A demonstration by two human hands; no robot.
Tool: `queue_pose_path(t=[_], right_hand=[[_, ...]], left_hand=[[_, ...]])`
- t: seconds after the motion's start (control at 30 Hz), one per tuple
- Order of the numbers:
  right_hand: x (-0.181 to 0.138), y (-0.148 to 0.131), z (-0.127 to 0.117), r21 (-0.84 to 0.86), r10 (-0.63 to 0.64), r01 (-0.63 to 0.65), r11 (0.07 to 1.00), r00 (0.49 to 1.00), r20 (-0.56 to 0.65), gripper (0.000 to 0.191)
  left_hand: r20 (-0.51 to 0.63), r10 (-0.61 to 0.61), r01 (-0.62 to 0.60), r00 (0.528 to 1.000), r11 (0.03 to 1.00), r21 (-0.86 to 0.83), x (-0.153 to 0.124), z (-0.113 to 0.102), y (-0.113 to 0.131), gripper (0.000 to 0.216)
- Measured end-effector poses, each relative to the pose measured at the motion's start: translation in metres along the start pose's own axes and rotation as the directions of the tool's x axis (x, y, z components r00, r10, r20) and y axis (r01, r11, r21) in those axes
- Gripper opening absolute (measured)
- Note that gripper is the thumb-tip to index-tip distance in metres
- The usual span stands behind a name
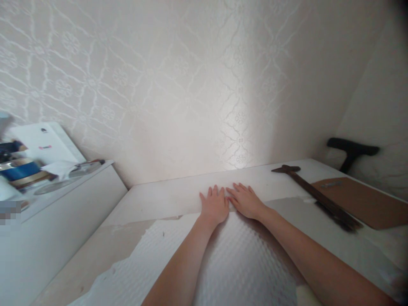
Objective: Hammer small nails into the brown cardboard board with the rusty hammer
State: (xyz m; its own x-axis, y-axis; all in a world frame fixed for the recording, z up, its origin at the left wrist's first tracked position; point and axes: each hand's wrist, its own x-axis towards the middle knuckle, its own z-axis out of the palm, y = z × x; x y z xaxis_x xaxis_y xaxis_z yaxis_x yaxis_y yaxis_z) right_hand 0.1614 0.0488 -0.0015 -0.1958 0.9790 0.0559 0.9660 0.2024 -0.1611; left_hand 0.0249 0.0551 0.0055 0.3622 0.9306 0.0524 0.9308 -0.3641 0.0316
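Note:
My left hand (214, 206) lies palm down, its fingers spread on the white panel. Beside it, close to touching at the thumb, my right hand (247, 200) also rests flat with its fingers apart. Both are at the far end of a white sheet with a raised bumpy texture (248, 255), which stretches toward me beneath my forearms. The sheet's left edge is ragged, and a beige surface (124, 242) shows past it. Whether the palms press on the sheet's end or only on the panel (178, 197), I cannot tell.
On the right lie a dark brown hammer-shaped tool (315, 193) and a brown board (366, 204). A black T-shaped handle (352, 148) stands beyond them. At left, a white cabinet (86, 221) carries a blue roll (22, 170) and a white box (47, 140). Patterned wallpaper (188, 102) covers the wall.

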Motion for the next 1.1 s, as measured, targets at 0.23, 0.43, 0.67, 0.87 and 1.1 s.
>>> queue_pose_path(t=[0.23,0.43,0.67,0.87,1.1], right_hand=[[-0.0005,-0.0010,-0.0007,-0.010,-0.001,0.001,1.000,1.000,-0.002,0.053],[0.0004,0.0004,0.0003,-0.011,0.001,-0.001,1.000,1.000,-0.003,0.052],[0.0001,0.0006,0.0001,-0.001,0.000,0.000,1.000,1.000,-0.006,0.052],[0.0002,0.0005,0.0004,-0.003,-0.001,0.001,1.000,1.000,-0.004,0.052],[0.0010,0.0010,0.0011,-0.001,0.000,0.000,1.000,1.000,0.002,0.052]], left_hand=[[0.006,-0.005,0.005,1.000,1.000,0.013,0.0012,0.0033,-0.0016,0.053],[-0.007,0.003,-0.003,1.000,1.000,0.010,0.0004,0.0018,-0.0009,0.054],[0.010,-0.007,0.007,1.000,1.000,-0.007,0.0004,0.0004,-0.0004,0.053],[-0.023,0.004,-0.005,1.000,1.000,-0.010,0.0014,0.0037,-0.0014,0.053],[-0.010,0.001,-0.001,1.000,1.000,-0.002,0.0009,0.0021,-0.0010,0.053]])
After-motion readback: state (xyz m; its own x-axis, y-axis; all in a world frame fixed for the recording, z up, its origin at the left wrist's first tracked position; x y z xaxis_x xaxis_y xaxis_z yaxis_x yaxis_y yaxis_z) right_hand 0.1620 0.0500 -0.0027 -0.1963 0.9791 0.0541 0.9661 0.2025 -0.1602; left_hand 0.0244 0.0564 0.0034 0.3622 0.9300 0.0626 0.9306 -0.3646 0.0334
